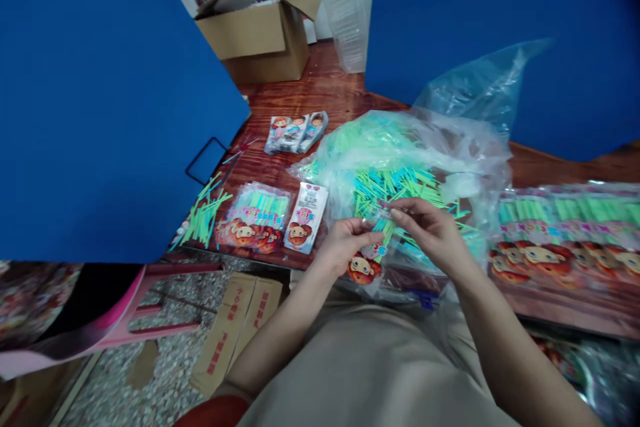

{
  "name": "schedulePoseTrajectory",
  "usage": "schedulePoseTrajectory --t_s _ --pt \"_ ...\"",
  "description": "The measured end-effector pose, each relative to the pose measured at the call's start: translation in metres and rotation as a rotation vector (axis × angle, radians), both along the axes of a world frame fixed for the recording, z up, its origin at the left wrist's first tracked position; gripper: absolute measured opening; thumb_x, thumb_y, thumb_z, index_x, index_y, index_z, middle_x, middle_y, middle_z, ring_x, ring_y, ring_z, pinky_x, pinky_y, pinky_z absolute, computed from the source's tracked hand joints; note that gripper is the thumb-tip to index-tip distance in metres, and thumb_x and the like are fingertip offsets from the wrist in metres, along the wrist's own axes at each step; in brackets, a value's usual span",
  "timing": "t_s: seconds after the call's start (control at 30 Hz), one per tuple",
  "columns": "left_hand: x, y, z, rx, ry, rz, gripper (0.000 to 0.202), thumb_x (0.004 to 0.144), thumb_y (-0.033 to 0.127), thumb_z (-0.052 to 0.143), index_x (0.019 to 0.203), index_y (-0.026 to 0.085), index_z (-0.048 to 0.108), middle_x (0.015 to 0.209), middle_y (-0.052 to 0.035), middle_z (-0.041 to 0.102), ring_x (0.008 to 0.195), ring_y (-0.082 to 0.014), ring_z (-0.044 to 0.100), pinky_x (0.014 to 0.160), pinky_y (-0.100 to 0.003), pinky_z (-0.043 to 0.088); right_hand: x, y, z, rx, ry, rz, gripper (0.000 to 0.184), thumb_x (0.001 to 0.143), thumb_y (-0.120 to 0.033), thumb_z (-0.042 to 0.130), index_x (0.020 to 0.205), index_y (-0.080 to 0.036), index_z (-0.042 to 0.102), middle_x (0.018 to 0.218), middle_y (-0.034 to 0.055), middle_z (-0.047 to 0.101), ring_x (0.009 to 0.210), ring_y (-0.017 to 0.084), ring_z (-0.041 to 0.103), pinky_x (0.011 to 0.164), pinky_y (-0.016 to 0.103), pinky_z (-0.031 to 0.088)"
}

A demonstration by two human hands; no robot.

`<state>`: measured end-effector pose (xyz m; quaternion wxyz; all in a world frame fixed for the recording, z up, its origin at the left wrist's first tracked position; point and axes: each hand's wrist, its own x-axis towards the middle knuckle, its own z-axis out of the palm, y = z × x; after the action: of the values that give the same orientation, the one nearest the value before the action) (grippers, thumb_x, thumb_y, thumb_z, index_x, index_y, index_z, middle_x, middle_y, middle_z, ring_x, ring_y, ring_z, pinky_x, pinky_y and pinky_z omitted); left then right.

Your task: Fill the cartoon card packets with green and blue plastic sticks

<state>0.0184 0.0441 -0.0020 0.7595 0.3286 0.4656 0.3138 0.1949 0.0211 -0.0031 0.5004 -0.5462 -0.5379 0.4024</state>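
Over the table's front edge, my left hand [345, 243] grips a small clear plastic packet [364, 269] printed with a red-haired cartoon face. Green sticks show inside it. My right hand [433, 230] pinches at the packet's upper end, its thumb and forefinger close together; the exact contact is hard to make out. Just behind both hands lies a large clear plastic bag [460, 147], its mouth spread towards me. Loose green and blue thin sticks [400, 183] fill it. To the left rests a stack of flat printed packets [306, 217].
Filled packets [257, 213] lie at left, and more filled packets [570, 233] line the right. Loose sticks [203, 217] sit at the left corner. Behind are printed packet bundles [295, 132] and an open cardboard box [255, 40]. Blue panels [100, 100] flank the table. A pink stool [115, 327] stands lower left.
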Motion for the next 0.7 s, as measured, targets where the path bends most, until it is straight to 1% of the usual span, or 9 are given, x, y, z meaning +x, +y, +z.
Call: schedulePoseTrajectory --t_s 0.1,0.23,0.3,0.37,0.43,0.5,0.57,0.63,0.7 --pt "-0.033 0.012 0.009 0.106 0.037 0.131 0.043 0.042 0.031 0.093 0.073 0.013 0.068 0.068 0.0012 0.067 0.059 -0.0090 0.058 0.057 -0.021 0.046 0.002 0.000 -0.005 -0.022 0.102 -0.037 0.033 0.082 -0.048 0.071 0.102 -0.022 0.068 0.092 0.0052 0.072 0.076 0.018 0.068 0.070 0.031 0.056" --pt "-0.104 0.039 0.019 0.235 0.258 0.367 0.045 0.039 0.031 0.092 0.073 0.015 0.067 0.064 0.0024 0.064 0.056 -0.0104 0.055 0.056 -0.023 0.044 0.007 0.002 -0.015 -0.055 0.005 -0.026 0.035 0.081 -0.051 0.070 0.098 -0.020 0.069 0.091 0.0073 0.073 0.077 0.020 0.069 0.070 0.032 0.057" --pt "-0.141 0.054 0.017 0.324 0.435 0.479 0.045 0.038 0.032 0.091 0.070 0.015 0.065 0.063 0.0028 0.063 0.058 -0.0112 0.055 0.057 -0.023 0.043 0.005 0.003 -0.018 -0.043 -0.090 -0.004 0.035 0.083 -0.052 0.068 0.096 -0.019 0.070 0.092 0.0083 0.074 0.078 0.021 0.070 0.070 0.032 0.056" --pt "-0.173 0.069 0.012 0.410 0.665 0.522 0.039 0.046 0.035 0.087 0.070 0.014 0.065 0.062 0.0025 0.062 0.060 -0.0135 0.056 0.060 -0.025 0.044 -0.001 0.005 -0.019 -0.012 -0.189 0.037 0.033 0.086 -0.051 0.065 0.094 -0.019 0.070 0.092 0.0085 0.075 0.079 0.022 0.071 0.070 0.032 0.056" --pt "-0.195 0.079 0.005 0.449 0.998 0.465 0.032 0.056 0.037 0.082 0.073 0.014 0.067 0.059 0.0025 0.058 0.061 -0.0170 0.058 0.062 -0.027 0.044 -0.008 0.007 -0.018 0.034 -0.293 0.100 0.029 0.089 -0.047 0.061 0.095 -0.020 0.069 0.090 0.0078 0.076 0.078 0.022 0.071 0.070 0.032 0.056" --pt "-0.206 0.085 0.001 0.450 1.306 0.365 0.032 0.065 0.037 0.076 0.087 0.014 0.070 0.060 0.0008 0.059 0.065 -0.0211 0.061 0.066 -0.030 0.045 -0.014 0.009 -0.018 0.093 -0.386 0.173 0.024 0.092 -0.041 0.057 0.096 -0.020 0.069 0.089 0.0071 0.076 0.078 0.022 0.072 0.070 0.032 0.055" --pt "-0.207 0.084 0.000 0.477 1.493 0.314 0.041 0.071 0.037 0.073 0.104 0.014 0.070 0.073 -0.0045 0.064 0.079 -0.0263 0.064 0.076 -0.035 0.047 -0.018 0.010 -0.018 0.143 -0.452 0.226 0.021 0.093 -0.037 0.055 0.098 -0.021 0.069 0.090 0.0067 0.076 0.079 0.022 0.072 0.072 0.033 0.054" --pt "-0.198 0.078 0.001 0.595 1.620 0.346 0.046 0.077 0.039 0.069 0.116 0.014 0.066 0.095 -0.0133 0.067 0.099 -0.0324 0.060 0.089 -0.043 0.044 -0.019 0.011 -0.020 0.172 -0.491 0.242 0.020 0.094 -0.034 0.054 0.099 -0.022 0.069 0.091 0.0067 0.076 0.080 0.023 0.073 0.073 0.034 0.054" --pt "-0.181 0.070 0.003 0.775 1.726 0.386 0.044 0.086 0.041 0.060 0.119 0.013 0.065 0.113 -0.0198 0.062 0.113 -0.0366 0.053 0.099 -0.048 0.038 -0.019 0.011 -0.022 0.185 -0.508 0.232 0.019 0.094 -0.033 0.054 0.099 -0.022 0.069 0.092 0.0070 0.076 0.081 0.024 0.073 0.074 0.035 0.054"
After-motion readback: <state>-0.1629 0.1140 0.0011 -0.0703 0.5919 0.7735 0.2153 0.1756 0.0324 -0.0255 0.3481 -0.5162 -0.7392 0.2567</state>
